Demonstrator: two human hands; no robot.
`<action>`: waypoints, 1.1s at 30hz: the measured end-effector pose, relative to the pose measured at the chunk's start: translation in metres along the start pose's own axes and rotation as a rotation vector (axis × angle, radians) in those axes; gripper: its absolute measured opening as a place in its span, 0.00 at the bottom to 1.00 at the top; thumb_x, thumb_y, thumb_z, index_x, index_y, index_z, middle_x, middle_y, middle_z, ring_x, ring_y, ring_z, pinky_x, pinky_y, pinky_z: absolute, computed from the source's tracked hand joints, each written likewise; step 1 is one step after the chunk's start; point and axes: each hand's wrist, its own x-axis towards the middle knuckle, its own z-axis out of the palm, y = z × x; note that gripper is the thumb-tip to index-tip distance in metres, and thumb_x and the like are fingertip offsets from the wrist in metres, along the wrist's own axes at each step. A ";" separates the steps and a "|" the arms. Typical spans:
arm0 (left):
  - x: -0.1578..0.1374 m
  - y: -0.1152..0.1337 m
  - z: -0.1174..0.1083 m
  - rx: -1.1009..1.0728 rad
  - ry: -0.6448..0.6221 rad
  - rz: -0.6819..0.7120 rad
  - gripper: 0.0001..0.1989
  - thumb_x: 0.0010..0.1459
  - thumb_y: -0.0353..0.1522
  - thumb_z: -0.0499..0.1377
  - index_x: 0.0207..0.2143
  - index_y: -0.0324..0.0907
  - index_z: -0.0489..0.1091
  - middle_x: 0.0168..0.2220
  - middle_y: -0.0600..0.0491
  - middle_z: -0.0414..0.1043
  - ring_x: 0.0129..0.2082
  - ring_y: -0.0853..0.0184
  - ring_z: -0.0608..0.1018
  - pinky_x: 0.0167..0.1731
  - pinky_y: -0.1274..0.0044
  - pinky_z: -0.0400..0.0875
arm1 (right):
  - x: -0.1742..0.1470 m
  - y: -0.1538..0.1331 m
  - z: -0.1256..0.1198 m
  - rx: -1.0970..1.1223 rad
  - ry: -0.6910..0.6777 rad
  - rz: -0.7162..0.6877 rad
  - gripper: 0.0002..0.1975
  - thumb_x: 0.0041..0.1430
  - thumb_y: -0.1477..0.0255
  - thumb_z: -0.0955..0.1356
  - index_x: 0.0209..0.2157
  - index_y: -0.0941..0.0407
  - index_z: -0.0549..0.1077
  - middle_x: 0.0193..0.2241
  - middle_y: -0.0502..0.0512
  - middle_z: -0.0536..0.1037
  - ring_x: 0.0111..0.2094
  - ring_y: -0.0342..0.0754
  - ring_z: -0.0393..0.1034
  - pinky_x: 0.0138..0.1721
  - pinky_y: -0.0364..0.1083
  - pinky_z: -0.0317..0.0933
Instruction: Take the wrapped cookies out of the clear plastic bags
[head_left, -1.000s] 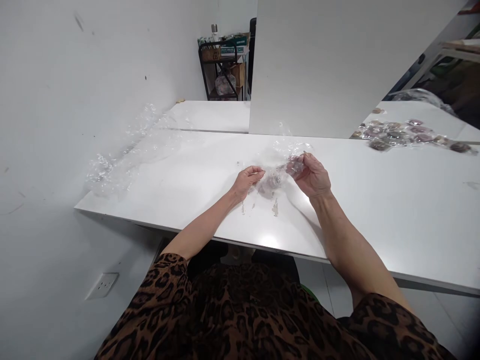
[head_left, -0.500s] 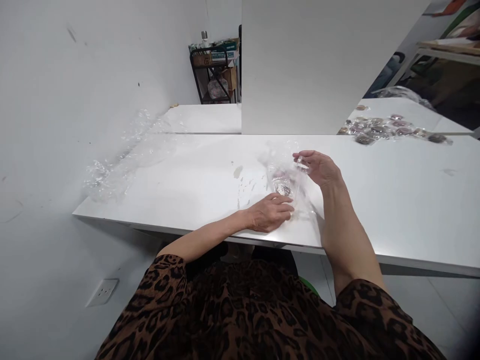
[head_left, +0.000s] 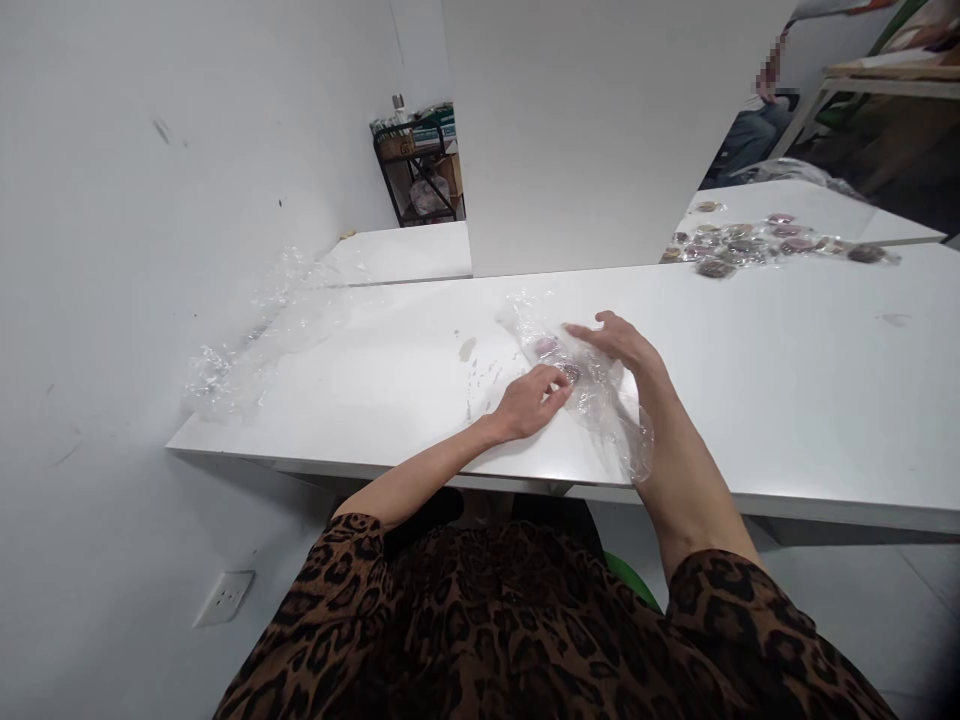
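Head cam: L hand (head_left: 531, 402) is on the near-left side of a crinkly clear plastic wrap (head_left: 611, 410), fingers curled, thumb + index tips right at a dark round piece (head_left: 571, 372); can't tell if it's actually pinching anything. R hand (head_left: 616, 335) is loosely open at the wrap's far-right side, fingers apart, nothing clearly gripped. Wrap lies on the white surface (head_left: 375, 390) btwn the hands, trailing down twd the R forearm, w/ a pinkish piece (head_left: 547, 345) showing thru it just past the L fingers. Few greyish marks (head_left: 467, 349) just L of the L hand. More loose clear plastic (head_left: 225, 380) well left of both hands, by the wall. Pile of wrapped pieces (head_left: 757, 245) is well past the R hand, far right. Big pale panel (head_left: 600, 130) stands beyond both hands.
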 end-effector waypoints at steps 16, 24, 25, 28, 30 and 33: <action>0.008 -0.017 -0.030 0.340 0.145 -0.148 0.22 0.76 0.45 0.47 0.56 0.50 0.77 0.72 0.51 0.64 0.72 0.54 0.60 0.71 0.57 0.56 | -0.058 -0.024 -0.003 0.748 -0.168 -0.184 0.22 0.44 0.57 0.82 0.34 0.54 0.76 0.37 0.56 0.84 0.29 0.46 0.75 0.26 0.43 0.62; -0.002 -0.014 -0.023 0.348 0.045 -0.025 0.19 0.76 0.40 0.50 0.57 0.45 0.76 0.67 0.47 0.71 0.69 0.54 0.67 0.67 0.57 0.60 | -0.086 0.002 -0.019 0.831 0.020 -0.141 0.21 0.44 0.56 0.79 0.32 0.51 0.69 0.39 0.53 0.81 0.30 0.47 0.73 0.28 0.46 0.64; 0.002 -0.010 -0.017 0.334 -0.021 0.051 0.19 0.76 0.41 0.50 0.59 0.47 0.75 0.68 0.49 0.70 0.71 0.54 0.64 0.68 0.57 0.59 | -0.088 0.004 -0.019 0.838 0.018 -0.158 0.22 0.45 0.54 0.78 0.32 0.50 0.67 0.39 0.53 0.81 0.30 0.47 0.72 0.29 0.46 0.64; 0.016 0.001 -0.002 0.320 -0.202 0.244 0.20 0.72 0.44 0.58 0.62 0.52 0.73 0.73 0.54 0.63 0.77 0.53 0.57 0.72 0.55 0.54 | -0.090 0.006 -0.019 0.840 0.020 -0.202 0.22 0.48 0.52 0.75 0.32 0.50 0.64 0.39 0.51 0.79 0.32 0.47 0.70 0.32 0.48 0.64; 0.023 0.002 -0.001 0.340 -0.243 0.307 0.19 0.69 0.44 0.61 0.59 0.51 0.75 0.73 0.53 0.63 0.77 0.52 0.55 0.73 0.54 0.51 | -0.091 0.006 -0.019 0.836 0.027 -0.212 0.21 0.50 0.52 0.73 0.31 0.50 0.63 0.38 0.51 0.78 0.32 0.47 0.69 0.34 0.49 0.64; 0.022 -0.007 -0.019 0.374 -0.199 0.323 0.14 0.68 0.44 0.63 0.51 0.49 0.78 0.71 0.51 0.66 0.77 0.50 0.56 0.74 0.53 0.49 | -0.092 0.006 -0.019 0.927 0.055 -0.201 0.19 0.48 0.55 0.74 0.30 0.50 0.65 0.39 0.52 0.77 0.31 0.47 0.68 0.34 0.49 0.62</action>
